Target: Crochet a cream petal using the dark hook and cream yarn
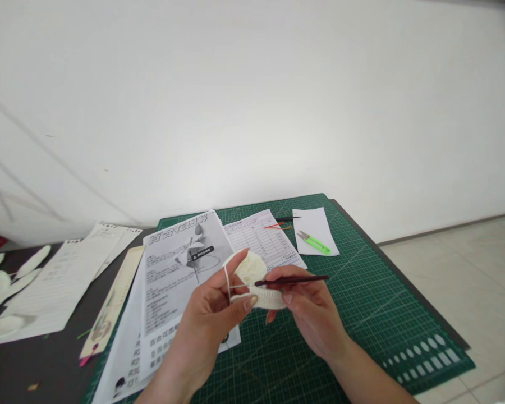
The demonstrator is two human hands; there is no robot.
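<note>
My left hand pinches the left end of a white crocheted piece between thumb and fingers. White yarn loops over its raised index finger and runs across to the hook. In my right hand is a dark crochet hook, held nearly level with its tip at the top edge of the piece. The right fingertips also touch the right end of the crochet. Just behind my hands sits a ball of cream yarn, partly hidden by the left fingers.
A green cutting mat covers much of the dark table. Printed sheets lie left, another chart behind. Green thread snips rest on white paper. A ruler and white petal shapes are far left.
</note>
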